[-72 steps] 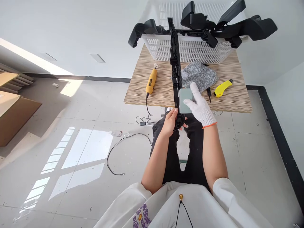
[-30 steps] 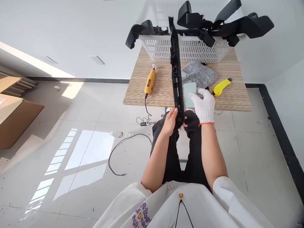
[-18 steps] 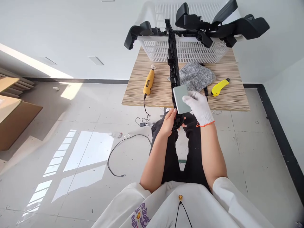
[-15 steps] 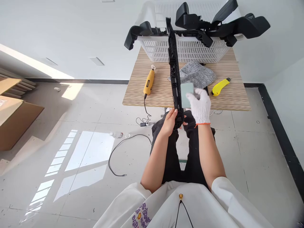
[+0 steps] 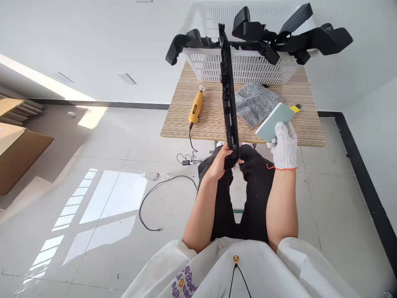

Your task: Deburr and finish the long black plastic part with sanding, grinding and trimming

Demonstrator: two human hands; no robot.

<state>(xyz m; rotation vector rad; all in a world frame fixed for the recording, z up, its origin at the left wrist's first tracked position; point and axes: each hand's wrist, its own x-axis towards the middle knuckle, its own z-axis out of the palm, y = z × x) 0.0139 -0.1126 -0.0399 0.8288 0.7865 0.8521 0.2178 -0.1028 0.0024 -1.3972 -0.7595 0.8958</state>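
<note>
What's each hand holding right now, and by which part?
The left hand holds the long black part by its near end; the gloved right hand grips the pale-green pad along its near edge.

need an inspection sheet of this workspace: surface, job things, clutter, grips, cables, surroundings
Surface: wood-look table, white basket at its far side
Job's things: long black part; grey-green pad, apart from it
Clutter: yellow corded tool, grey cloth, yellow item mostly behind the pad
Grips: bare left hand holds the black part's near end; gloved right hand holds the pad
Cables: tool cord passes the near edge; black cable curves on the floor
Surroundings: bottle and cardboard box on the floor, left
</note>
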